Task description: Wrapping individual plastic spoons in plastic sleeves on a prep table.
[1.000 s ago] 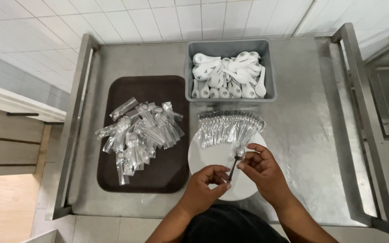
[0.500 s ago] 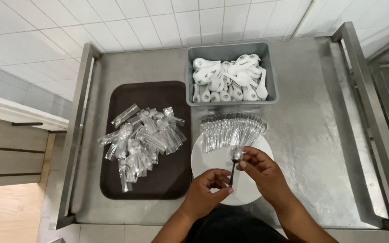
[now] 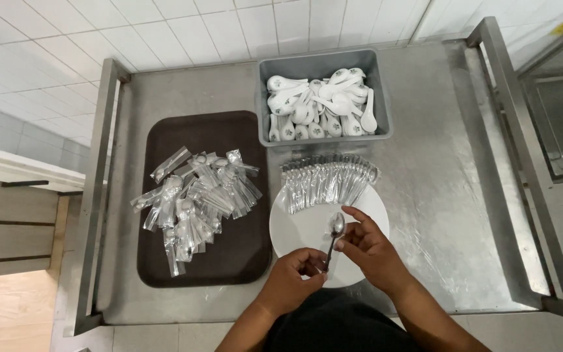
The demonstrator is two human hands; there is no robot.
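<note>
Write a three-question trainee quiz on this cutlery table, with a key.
1. True or false: the grey bin holds white spoons.
2. Where do the wrapped packets lie?
A. on the brown tray
B. in the bin
C. on the white plate
3. Fill in: both the left hand and the right hand hold one metal ____ above the plate.

Key
1. True.
2. A. The packets lie heaped on the tray, left of the plate.
3. Spoon. Its bowl points up towards the row of metal spoons at the plate's far edge.
</note>
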